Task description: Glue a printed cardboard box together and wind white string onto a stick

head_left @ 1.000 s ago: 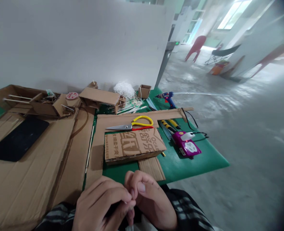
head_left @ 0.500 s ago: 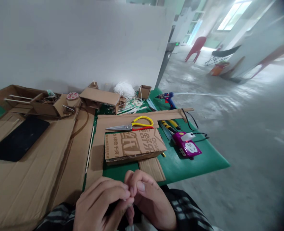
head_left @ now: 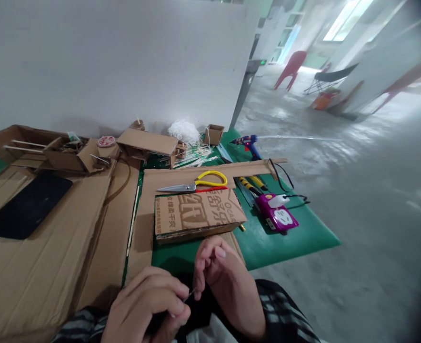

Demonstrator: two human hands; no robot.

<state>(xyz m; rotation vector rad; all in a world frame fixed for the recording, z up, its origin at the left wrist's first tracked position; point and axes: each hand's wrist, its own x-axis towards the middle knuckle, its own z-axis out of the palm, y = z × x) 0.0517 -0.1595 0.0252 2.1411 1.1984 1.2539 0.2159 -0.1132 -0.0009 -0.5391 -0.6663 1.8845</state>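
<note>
At the bottom of the view, my left hand (head_left: pixel 149 302) pinches a thin, dark, pointed sliver (head_left: pixel 189 296) between thumb and fingers. Most of the sliver is hidden, so its kind is unclear. My right hand (head_left: pixel 225 286) is held close by, its fingers loosely curved and nothing visible in them; the sliver's tip comes near its lower fingers. Just beyond both hands lies a closed cardboard box (head_left: pixel 199 214) with printed characters. Scissors (head_left: pixel 196 185) with yellow and red handles rest behind the box.
A purple power strip (head_left: pixel 276 213) with a white plug sits right of the box, near pliers (head_left: pixel 251 186). Farther back are a blue glue gun (head_left: pixel 248 144), white string (head_left: pixel 185 132) and small cardboard structures (head_left: pixel 148 142). A black panel (head_left: pixel 26 205) lies on cardboard at left.
My hands have moved apart from fingertip contact. The right fingers have loosened and shifted right and up, while the left has drawn slightly left, exposing the dark sliver.
</note>
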